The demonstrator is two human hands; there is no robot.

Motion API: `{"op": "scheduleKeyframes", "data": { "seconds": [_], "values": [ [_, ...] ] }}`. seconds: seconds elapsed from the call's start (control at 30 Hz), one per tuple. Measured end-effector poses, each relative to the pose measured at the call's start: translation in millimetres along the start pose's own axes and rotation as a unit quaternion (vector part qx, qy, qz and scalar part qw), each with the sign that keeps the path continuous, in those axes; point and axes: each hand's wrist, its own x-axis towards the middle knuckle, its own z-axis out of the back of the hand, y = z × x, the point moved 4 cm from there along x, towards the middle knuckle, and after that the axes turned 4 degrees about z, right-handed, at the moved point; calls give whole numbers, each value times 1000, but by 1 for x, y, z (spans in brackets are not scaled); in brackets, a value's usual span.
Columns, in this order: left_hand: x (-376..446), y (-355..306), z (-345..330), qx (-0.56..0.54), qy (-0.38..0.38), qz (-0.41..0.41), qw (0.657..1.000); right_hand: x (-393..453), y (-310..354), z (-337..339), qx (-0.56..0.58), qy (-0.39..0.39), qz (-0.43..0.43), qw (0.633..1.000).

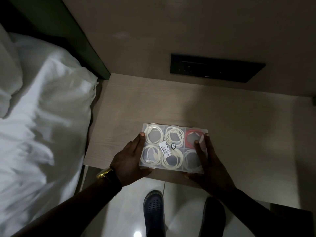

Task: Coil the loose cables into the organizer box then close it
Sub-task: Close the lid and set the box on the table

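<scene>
View: a single head-worn wide-angle camera.
Position: above the bedside table (pixel 171 103), at the person's head height.
Direction: steeply downward and forward, toward the wall with the dark switch panel (pixel 217 68).
Nearness: the organizer box (pixel 172 148) sits low in the middle, close; both forearms reach in from the bottom edge.
Edges: bed (pixel 39 117) fills the left; shoes (pixel 153 211) and floor show at the bottom.
Shared part: none, one view only.

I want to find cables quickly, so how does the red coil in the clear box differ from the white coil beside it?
The red coiled cable fills the far right compartment; the white coiled cable fills the far middle one. The right hand partly covers the red one; the white one shows whole. Both lie coiled under the clear plastic organizer box's lid.
</scene>
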Motion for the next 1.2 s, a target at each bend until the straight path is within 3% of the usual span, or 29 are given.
{"op": "scheduleKeyframes", "data": {
  "seconds": [0.17, 0.9, 1.2],
  "values": [
    [1, -2, -4, 12, -8, -2, 1000, 2, -10, 11, 0, -1, 38, 999],
    [7, 0, -4, 22, -23, -27, 999, 2, -5, 11, -29, -24, 44, 998],
    [10, 0, -14, 33, -88, -41, 995, 3, -7, 2, -60, -54, 50, 996]
  ]
}}
